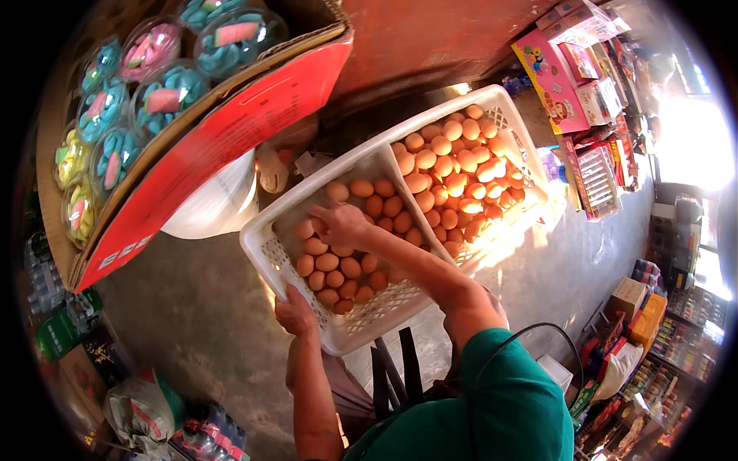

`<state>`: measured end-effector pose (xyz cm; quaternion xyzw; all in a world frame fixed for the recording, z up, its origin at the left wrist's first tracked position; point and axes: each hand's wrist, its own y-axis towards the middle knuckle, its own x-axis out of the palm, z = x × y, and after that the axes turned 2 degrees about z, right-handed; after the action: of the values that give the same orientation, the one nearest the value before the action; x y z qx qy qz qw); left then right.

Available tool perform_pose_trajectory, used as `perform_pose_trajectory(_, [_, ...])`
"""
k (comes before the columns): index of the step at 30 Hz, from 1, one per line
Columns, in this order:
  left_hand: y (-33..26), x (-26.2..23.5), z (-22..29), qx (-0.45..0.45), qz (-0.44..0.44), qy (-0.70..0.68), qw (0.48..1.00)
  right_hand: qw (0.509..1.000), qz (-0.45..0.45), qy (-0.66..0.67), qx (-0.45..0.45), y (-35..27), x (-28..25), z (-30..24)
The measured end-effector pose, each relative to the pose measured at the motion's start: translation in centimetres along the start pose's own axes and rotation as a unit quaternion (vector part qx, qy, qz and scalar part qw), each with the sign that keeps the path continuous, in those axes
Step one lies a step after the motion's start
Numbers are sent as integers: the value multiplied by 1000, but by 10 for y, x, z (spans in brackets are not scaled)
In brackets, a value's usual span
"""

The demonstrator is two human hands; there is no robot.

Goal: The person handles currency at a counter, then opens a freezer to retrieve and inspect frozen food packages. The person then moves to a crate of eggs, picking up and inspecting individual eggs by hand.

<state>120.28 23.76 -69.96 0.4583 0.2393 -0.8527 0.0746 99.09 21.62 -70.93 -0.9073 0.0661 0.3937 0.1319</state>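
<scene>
A white plastic crate [261, 257] with latticed walls and a divider stands in front of me, tilted across the view. Brown eggs [350, 268] lie loose in its left compartment; the right one is heaped fuller with more eggs [442, 146], partly in bright sunlight. My left hand [296, 311] grips the crate's near left rim, thumb on top. Over the left compartment reaches my right hand [342, 223], its fingers stretched apart among the eggs at the far left side. No egg shows clearly in its grasp, and its palm side is hidden.
At upper left, a red-sided cardboard box [223, 146] holds clear cups of coloured sweets [165, 96]. A white rounded container [219, 203] stands below it. Pink boxes [565, 84] are stacked at upper right. Stocked shelves [692, 323] line the right; a sack [142, 407] sits lower left.
</scene>
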Motion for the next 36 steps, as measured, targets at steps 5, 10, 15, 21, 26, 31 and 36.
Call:
perform_pose_trajectory(5, [1,4,-4,8,18,-25,999,987,67,101,107,-70,-107,56])
perform_pose_trajectory(10, [0,-1,-1,3,11,22,1000,895,257,90,353,-90,-191,168])
perform_pose_trajectory(15, [-2,0,5,8,25,48,999,839,257,-86,472,-78,-212,228])
perform_pose_trajectory(21, [2,0,1,7,23,59,998,848,231,-105,466,-63,-204,251])
perform_pose_trajectory(26, [1,0,2,8,24,58,998,899,236,-100,354,-68,-193,258])
perform_pose_trajectory(31, [-2,-3,10,4,11,57,998,885,208,-107,403,-60,-197,262])
perform_pose_trajectory(36, [-1,-1,4,-4,18,60,998,893,233,-59,380,-66,-202,261])
